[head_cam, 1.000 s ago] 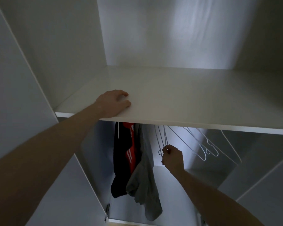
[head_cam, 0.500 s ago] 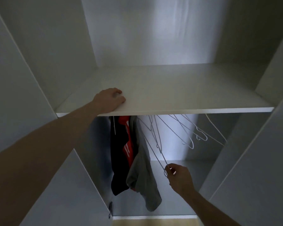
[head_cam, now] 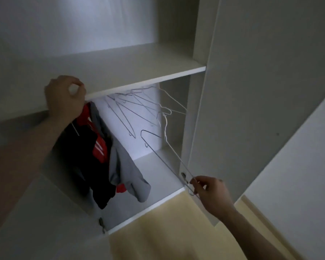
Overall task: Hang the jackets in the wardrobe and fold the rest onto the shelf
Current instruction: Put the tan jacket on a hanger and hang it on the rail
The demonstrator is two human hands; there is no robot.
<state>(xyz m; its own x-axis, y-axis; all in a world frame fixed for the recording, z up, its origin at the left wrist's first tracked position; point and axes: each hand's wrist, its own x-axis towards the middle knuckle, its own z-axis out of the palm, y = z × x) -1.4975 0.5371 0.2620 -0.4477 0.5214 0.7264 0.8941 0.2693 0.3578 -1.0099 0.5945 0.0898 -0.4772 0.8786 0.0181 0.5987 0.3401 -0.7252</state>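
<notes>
Wire hanger (head_cam: 163, 156) pinched by right hand (head_cam: 212, 192), outside wardrobe edge.

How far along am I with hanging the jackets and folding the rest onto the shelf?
Done: a black and red jacket and a grey garment hang at the left. In hand: your right hand pinches a wire hanger clear of the spare hangers; your left hand grips the shelf edge. Left: nothing folded shows on the shelf, and no other clothes are in view.
</notes>
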